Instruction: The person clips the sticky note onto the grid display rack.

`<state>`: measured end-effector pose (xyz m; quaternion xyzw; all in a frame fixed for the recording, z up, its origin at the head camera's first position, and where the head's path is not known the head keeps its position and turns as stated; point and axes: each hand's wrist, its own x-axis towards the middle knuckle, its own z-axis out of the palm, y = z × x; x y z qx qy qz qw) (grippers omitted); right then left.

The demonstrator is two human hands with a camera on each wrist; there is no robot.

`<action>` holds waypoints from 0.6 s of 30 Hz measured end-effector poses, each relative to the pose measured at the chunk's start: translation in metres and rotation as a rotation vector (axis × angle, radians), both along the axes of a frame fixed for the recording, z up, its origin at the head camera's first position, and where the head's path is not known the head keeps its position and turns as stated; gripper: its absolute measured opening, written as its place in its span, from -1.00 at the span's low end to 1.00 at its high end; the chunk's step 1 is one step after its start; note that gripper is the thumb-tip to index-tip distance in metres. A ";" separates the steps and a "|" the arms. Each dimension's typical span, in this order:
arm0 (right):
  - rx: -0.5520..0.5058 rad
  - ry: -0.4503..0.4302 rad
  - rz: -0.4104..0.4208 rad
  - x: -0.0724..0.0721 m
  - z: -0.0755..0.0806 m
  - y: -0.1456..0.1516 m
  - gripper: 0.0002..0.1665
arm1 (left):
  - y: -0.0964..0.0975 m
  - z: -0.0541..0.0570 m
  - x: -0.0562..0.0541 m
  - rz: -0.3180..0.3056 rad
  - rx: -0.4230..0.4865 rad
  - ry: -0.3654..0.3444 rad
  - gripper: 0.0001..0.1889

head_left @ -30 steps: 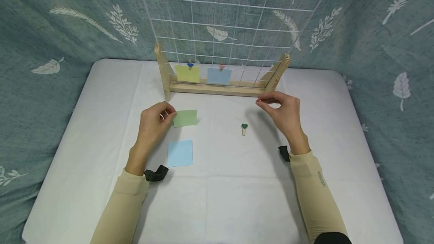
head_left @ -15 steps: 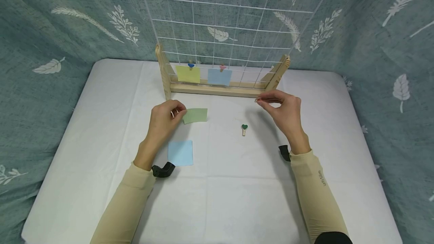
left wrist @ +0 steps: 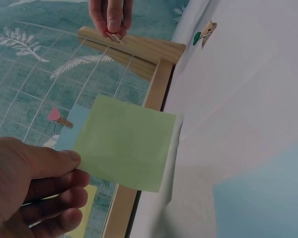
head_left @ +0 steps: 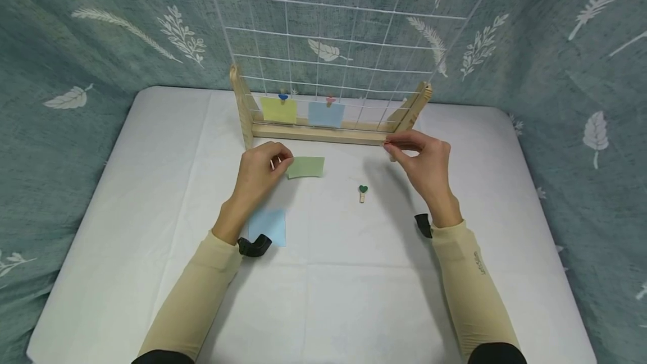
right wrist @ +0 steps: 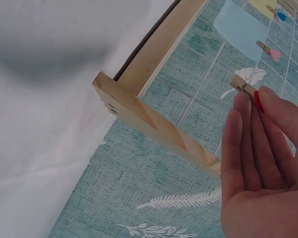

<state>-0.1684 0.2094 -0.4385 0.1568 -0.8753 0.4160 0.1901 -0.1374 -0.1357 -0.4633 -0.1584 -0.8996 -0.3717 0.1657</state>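
Note:
Between thumb and fingers my left hand pinches a green paper note by its left edge, held in front of the wire grid rack. My right hand pinches a small wooden clothespin with a red decoration, near the rack's right foot. A second clothespin with a green heart lies on the table between the hands. Under my left forearm lies a blue paper note, partly covered by the wrist strap.
A white wire grid stands in a wooden base at the back. On it hang a yellow note under a blue-heart clip and a blue note under a pink-heart clip. White cloth covers the table.
My left hand has carried the green note to the right and slightly toward the rack. The right hand stays nearly in place, its clothespin turning slightly between the fingers.

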 end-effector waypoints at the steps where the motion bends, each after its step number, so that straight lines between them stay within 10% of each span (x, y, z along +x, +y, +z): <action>1: -0.003 0.003 -0.002 0.000 0.000 0.000 -0.83 | 0.002 0.000 -0.001 -0.003 -0.001 -0.001 -0.96; 18: 0.007 0.018 0.000 -0.002 0.004 0.004 -0.84 | 0.029 -0.001 -0.016 -0.043 -0.024 -0.037 -0.95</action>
